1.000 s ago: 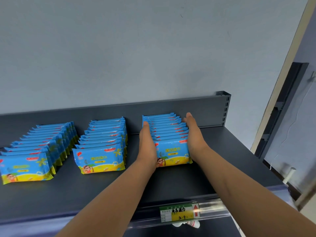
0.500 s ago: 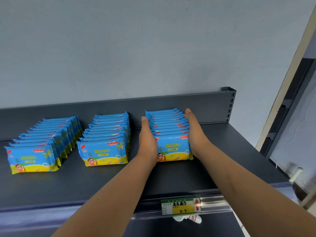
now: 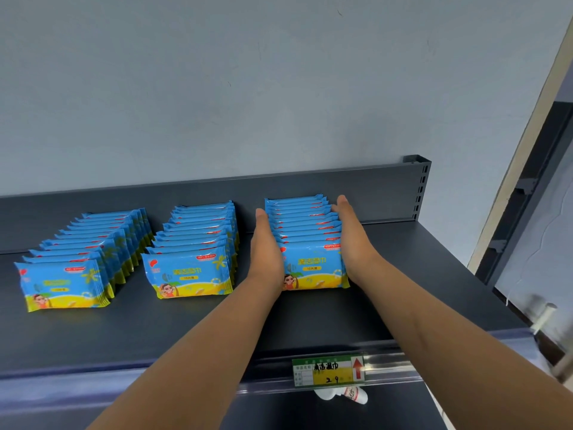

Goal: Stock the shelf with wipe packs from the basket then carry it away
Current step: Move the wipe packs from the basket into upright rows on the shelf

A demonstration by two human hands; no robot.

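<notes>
Three rows of blue and yellow wipe packs stand on the dark grey shelf [image 3: 434, 274]. The right row [image 3: 313, 265] sits between my two hands. My left hand [image 3: 265, 252] presses flat against its left side with straight fingers. My right hand [image 3: 353, 243] presses flat against its right side. The middle row [image 3: 192, 268] and the left row [image 3: 68, 280] stand apart from my hands. The basket is not in view.
A low back panel [image 3: 387, 187] runs behind the rows, against a pale blue wall. A price label [image 3: 328, 369] hangs on the shelf's front rail. A white object [image 3: 341, 394] lies on the level below. A door frame [image 3: 527, 150] stands at the right.
My hands stay flat on both sides of the right row. The view has shifted slightly, so the rows sit a little further right in the frame.
</notes>
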